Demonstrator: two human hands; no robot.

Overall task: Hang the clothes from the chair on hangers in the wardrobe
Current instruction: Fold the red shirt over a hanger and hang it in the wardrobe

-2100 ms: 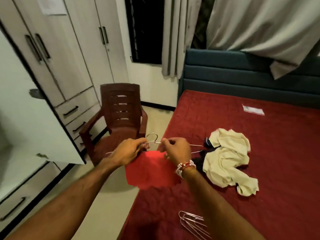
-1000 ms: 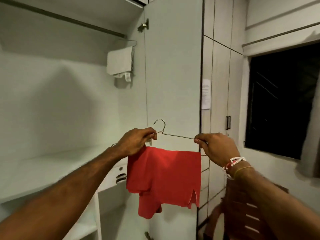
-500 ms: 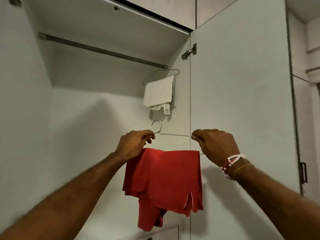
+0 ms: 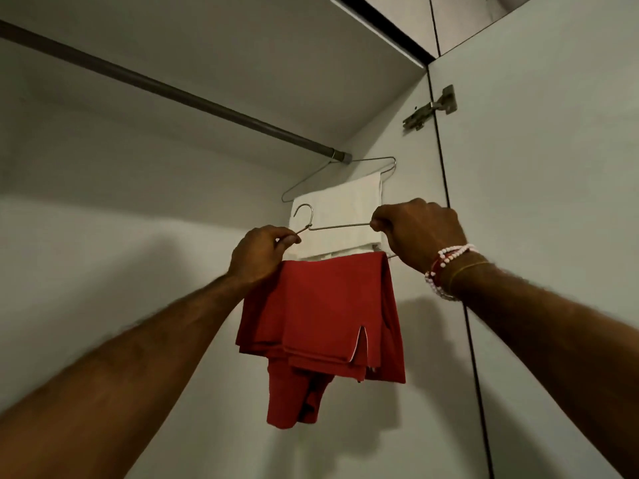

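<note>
A folded red garment (image 4: 321,316) hangs over the bar of a thin metal hanger (image 4: 337,227). My left hand (image 4: 261,255) pinches the hanger just below its hook. My right hand (image 4: 420,233) grips its right shoulder. I hold it up inside the open wardrobe, below the grey hanging rail (image 4: 166,89). Its hook is free, well under the rail. Behind it, a white folded garment (image 4: 340,209) hangs on a second wire hanger (image 4: 363,162) at the rail's right end.
The wardrobe's back wall (image 4: 103,254) and top panel (image 4: 259,53) enclose the space. The open door (image 4: 553,219) stands at the right, with a metal hinge (image 4: 430,107) near its top.
I turned from the bed and chair to the wardrobe and lifted the hanger with the red garment. Over the last half second it rose closer to the rail and the white garment.
</note>
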